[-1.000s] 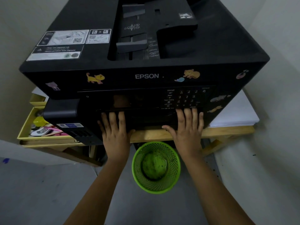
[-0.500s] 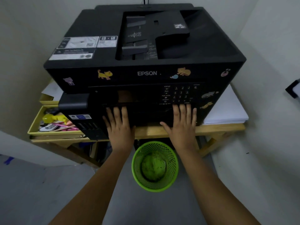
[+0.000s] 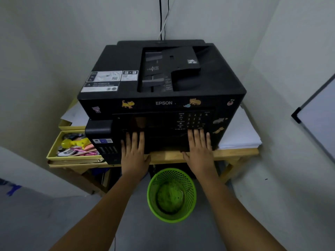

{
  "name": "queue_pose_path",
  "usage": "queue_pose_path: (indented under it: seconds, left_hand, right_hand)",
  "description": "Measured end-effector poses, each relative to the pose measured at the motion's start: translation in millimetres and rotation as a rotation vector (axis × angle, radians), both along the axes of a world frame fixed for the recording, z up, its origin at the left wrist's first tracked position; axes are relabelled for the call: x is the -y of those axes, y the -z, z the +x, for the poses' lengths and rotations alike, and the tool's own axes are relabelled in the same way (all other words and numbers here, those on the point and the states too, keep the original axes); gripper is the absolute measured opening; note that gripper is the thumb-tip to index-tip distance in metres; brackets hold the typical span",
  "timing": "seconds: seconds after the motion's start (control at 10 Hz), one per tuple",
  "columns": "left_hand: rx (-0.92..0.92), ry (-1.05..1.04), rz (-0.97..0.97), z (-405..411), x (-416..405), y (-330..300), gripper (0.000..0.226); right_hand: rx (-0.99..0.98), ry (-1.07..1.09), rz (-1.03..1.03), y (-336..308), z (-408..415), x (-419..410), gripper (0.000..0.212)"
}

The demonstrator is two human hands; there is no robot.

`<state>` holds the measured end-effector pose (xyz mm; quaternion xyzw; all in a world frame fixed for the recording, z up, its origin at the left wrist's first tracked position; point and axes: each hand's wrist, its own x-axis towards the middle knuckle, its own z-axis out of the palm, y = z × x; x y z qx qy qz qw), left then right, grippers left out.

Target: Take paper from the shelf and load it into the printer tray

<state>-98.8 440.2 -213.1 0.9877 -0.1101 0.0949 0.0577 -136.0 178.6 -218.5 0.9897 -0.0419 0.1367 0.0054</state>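
Black printer (image 3: 163,91): Epson unit, filled centre of frame, sat on the wooden shelf; cat stickers across its front.
Wooden shelf (image 3: 235,153): light wood, ran under the printer, front edge showed mid-frame left to right.
Paper stack (image 3: 239,134): white ream, right of centre, lay on the shelf just beside the printer's right side; untouched.
Yellow tray (image 3: 54,151): left of centre, held pens and small clutter; more loose sheets behind it.
Green bin (image 3: 171,194): mesh, lower centre, on the floor below the shelf, between the two forearms.
Whiteboard (image 3: 319,116): right edge of frame, leaned on the wall.
Left hand (image 3: 134,154): fingers straight and apart, flat against the lower front of the printer; gripped nothing.
Right hand (image 3: 200,153): same, fingers spread straight, pressed on the front below the keypad; held nothing.
Printer tray: front panel under both hands looked closed, too dark to tell its edges.
Step, judged: likely pushing the tray home or feeling for its lip; whether paper was inside could not be told.
Risk 1: uneven push from one hand could skew the tray and jam it.
Risk 2: right fingertips sat just below the keypad, could hit a button.
Risk 3: hard shove could slide the printer back on the shelf and nudge the paper stack.
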Motion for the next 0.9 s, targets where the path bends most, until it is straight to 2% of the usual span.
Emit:
queue_pose_path:
  seconds: [0.2,0.5,0.8,0.9]
  left_hand:
    - [-0.125,0.045,0.054,-25,-11,-19,0.124]
    - [-0.284,0.071,0.040,-63,-13,-62,0.111]
    - [-0.271,0.033,0.018,-87,-16,-138,0.106]
    - [-0.234,0.049,0.003,-94,-16,-144,0.102]
  right_hand:
    - [-0.102,-0.020,0.026,-17,-20,2,0.101]
    - [-0.170,-0.035,0.114,-63,-60,-14,0.086]
    - [-0.175,-0.041,0.136,-119,-94,-36,0.083]
    - [-0.155,-0.061,0.141,-129,-101,-41,0.082]
